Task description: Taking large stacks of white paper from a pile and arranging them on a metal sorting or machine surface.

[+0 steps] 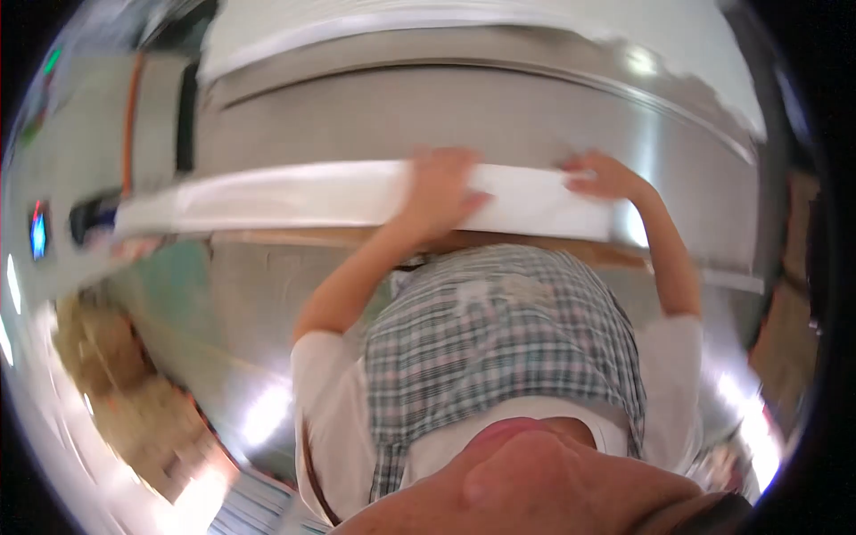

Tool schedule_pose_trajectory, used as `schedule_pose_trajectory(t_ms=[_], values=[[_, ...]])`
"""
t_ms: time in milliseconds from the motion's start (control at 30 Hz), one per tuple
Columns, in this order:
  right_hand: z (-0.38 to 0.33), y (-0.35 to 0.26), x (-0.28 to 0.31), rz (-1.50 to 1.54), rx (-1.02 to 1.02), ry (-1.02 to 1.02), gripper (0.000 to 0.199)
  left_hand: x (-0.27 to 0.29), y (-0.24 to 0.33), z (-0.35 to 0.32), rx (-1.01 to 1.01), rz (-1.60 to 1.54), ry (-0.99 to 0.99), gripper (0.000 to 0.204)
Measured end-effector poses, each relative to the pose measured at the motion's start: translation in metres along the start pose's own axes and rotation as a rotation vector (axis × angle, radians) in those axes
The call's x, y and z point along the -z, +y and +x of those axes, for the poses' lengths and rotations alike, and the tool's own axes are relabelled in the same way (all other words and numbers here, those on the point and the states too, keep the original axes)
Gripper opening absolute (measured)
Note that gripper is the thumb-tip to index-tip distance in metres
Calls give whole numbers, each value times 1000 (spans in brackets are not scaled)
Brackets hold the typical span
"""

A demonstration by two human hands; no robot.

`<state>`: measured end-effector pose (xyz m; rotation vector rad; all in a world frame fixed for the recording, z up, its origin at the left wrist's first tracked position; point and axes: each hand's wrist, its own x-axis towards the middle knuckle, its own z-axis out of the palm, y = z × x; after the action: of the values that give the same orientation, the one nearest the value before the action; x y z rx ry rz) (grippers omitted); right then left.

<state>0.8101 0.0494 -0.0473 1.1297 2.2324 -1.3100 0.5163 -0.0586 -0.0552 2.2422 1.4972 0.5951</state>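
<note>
A long white strip of thin sheet material, perhaps folded cloth, lies along the near edge of a grey metal table. My left hand rests on the middle of the strip, fingers stretched out and blurred by motion. Near the strip's right end is my right hand, its fingers apart and slightly bent at the far edge. Neither hand visibly grips anything.
White sheet material covers the table's far side. At the strip's left end is a dark blurred object. A small lit display stands farther left. Brown bundles or boxes sit at lower left.
</note>
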Motion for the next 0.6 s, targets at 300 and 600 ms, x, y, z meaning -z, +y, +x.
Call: schedule_pose_trajectory(t_ms=[300, 600], values=[[10, 2, 23, 210, 147, -165, 54, 29, 17, -39, 19, 88, 26, 59], [105, -149, -5, 426, 281, -369, 63, 122, -95, -32, 300, 148, -232, 56]])
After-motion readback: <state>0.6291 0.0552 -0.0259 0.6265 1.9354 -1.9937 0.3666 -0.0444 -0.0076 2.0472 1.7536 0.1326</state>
